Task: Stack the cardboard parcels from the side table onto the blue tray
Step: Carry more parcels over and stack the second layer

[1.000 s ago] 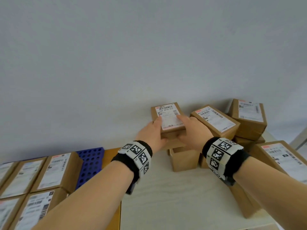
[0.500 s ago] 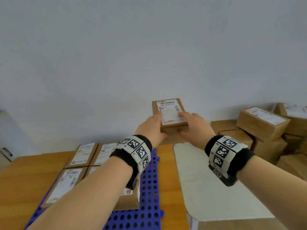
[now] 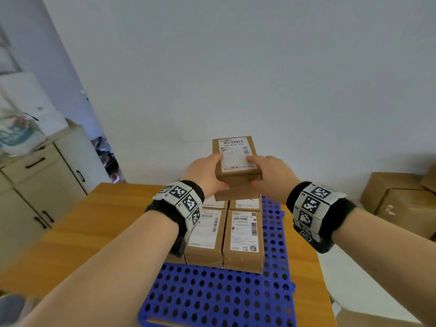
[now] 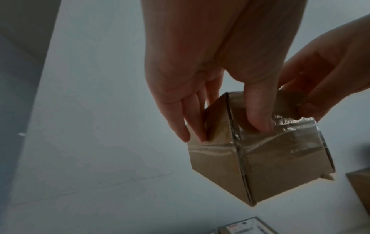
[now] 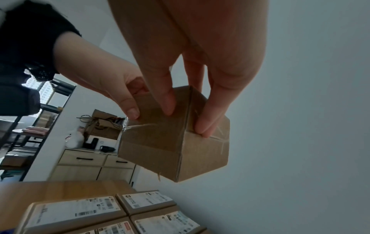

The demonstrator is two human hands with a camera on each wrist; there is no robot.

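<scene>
The parcel (image 3: 236,159) I hold between my left hand (image 3: 204,175) and right hand (image 3: 271,176) has a white label with a barcode. Under it I read "436 QF06 012". Labels on the parcels below are too blurred to read.

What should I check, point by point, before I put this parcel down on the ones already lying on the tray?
1. Grip: ok. Left hand and right hand both hold the brown cardboard parcel with the white label, fingers curled on its underside.
2. Parcel level: ok, label facing up.
3. Parcel clear of the layer below: ok, the right wrist view shows a gap under it.
4. Landing layer: ok. The labelled cardboard parcels on the tray lie flat, side by side.
5. Perforated blue plastic tray position: ok, flat on the wooden table.
6. Exact alignment over one lower parcel: cannot tell.
</scene>
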